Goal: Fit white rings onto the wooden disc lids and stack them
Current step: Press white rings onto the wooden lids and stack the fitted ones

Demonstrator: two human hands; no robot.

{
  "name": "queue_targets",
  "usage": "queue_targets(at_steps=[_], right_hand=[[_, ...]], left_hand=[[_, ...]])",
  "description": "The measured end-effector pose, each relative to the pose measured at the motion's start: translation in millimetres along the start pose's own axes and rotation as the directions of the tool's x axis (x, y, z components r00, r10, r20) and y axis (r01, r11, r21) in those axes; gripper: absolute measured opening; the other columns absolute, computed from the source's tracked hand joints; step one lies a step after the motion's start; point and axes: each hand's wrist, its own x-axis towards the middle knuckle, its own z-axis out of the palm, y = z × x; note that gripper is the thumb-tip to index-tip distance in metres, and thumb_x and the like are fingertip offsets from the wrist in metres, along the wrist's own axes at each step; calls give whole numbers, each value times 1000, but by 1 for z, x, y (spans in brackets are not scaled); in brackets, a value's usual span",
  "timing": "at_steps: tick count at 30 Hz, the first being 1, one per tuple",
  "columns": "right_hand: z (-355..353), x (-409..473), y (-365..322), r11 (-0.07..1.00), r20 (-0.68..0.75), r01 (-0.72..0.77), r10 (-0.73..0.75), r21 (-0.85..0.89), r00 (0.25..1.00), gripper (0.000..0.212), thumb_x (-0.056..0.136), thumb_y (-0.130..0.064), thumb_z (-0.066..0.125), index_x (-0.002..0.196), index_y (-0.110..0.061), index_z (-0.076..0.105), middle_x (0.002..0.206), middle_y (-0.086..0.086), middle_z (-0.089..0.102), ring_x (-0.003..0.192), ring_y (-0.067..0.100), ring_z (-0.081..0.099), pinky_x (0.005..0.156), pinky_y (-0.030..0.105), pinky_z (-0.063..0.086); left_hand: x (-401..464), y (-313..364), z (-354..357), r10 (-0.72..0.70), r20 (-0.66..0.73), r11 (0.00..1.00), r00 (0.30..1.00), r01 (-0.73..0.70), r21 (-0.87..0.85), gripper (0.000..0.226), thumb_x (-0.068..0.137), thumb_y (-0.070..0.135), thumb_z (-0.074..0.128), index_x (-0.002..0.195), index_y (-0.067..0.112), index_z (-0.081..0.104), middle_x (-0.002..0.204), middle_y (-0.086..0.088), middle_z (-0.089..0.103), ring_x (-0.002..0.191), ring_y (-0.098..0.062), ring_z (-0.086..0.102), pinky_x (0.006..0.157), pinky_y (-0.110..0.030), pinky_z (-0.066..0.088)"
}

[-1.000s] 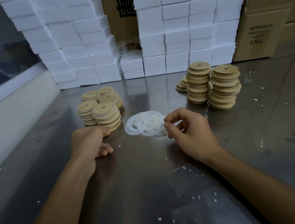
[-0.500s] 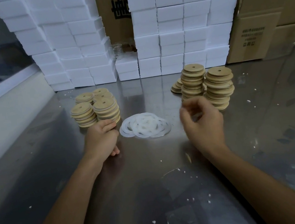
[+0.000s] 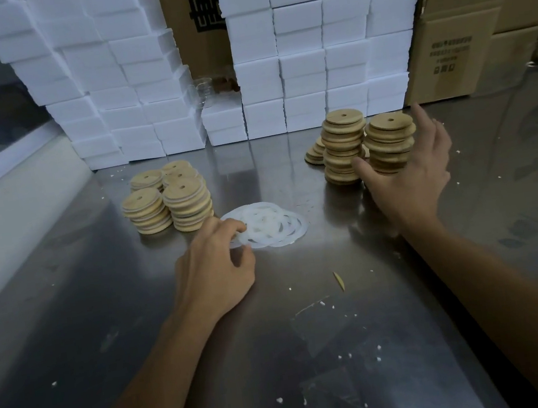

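Note:
A loose pile of white rings (image 3: 269, 226) lies mid-table on the steel top (image 3: 313, 336). My left hand (image 3: 214, 270) sits at the pile's left edge, thumb and forefinger pinching a ring's rim. Left of it stand several short stacks of wooden disc lids with white rims (image 3: 188, 203). At the right are two taller stacks of plain wooden lids (image 3: 344, 145) and a low one behind them (image 3: 314, 156). My right hand (image 3: 409, 177) is spread around the right-hand tall stack (image 3: 390, 145), thumb between the two stacks and fingers past its far side.
White foam boxes (image 3: 307, 42) are piled in a wall along the table's back edge, with cardboard cartons (image 3: 460, 49) at the right. A pale ledge (image 3: 3, 213) borders the left side. A wood splinter (image 3: 339, 280) and white crumbs lie on the table.
My right hand left the ring pile and moved right and back to the tall lid stack, opening its fingers. My left hand moved from beside the ringed stacks onto the ring pile.

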Motion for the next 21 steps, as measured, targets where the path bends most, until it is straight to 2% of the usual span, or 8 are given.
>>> queue_targets(at_steps=[3, 7, 16, 18, 21], right_hand=[[4, 13, 5, 999, 20, 27, -26, -35, 999, 85, 76, -43, 76, 147, -35, 32, 153, 4, 33, 143, 22, 29, 111, 57, 25], [10, 21, 8, 998, -30, 30, -32, -57, 999, 63, 78, -40, 69, 136, -29, 46, 131, -1, 55, 127, 23, 47, 107, 49, 30], [11, 20, 13, 987, -70, 149, -153, -60, 986, 54, 80, -37, 63, 130, -22, 52, 124, 0, 59, 122, 23, 50, 99, 34, 25], [11, 18, 11, 977, -103, 205, -211, -60, 972, 49, 84, -37, 60, 130, -19, 54, 123, 2, 60, 120, 24, 50, 99, 32, 24], [9, 9, 6, 913, -141, 379, -399, -148, 906, 40, 93, -34, 60, 128, -15, 58, 121, 4, 61, 114, 26, 53, 97, 36, 27]], left_hand=[[1, -1, 0, 0, -14, 1000, 1000, 0, -15, 23, 83, 21, 69, 105, 21, 64, 102, 4, 58, 89, -16, 57, 73, -36, 48], [3, -5, 1, -17, -25, 999, 1000, 16, -40, 19, 83, 20, 68, 102, 22, 65, 98, 7, 59, 81, -9, 51, 70, -30, 43], [5, -9, 3, -10, -25, 998, 1000, 8, -61, 17, 84, 19, 68, 101, 21, 66, 96, 8, 60, 68, -1, 45, 69, -26, 39], [6, -10, 4, -15, -24, 998, 1000, 14, -55, 17, 84, 19, 68, 101, 21, 66, 95, 7, 60, 69, -4, 45, 69, -27, 40], [7, -10, 4, -22, -22, 999, 1000, 21, -49, 16, 84, 19, 67, 100, 20, 65, 93, 7, 60, 76, -8, 49, 71, -30, 44]])
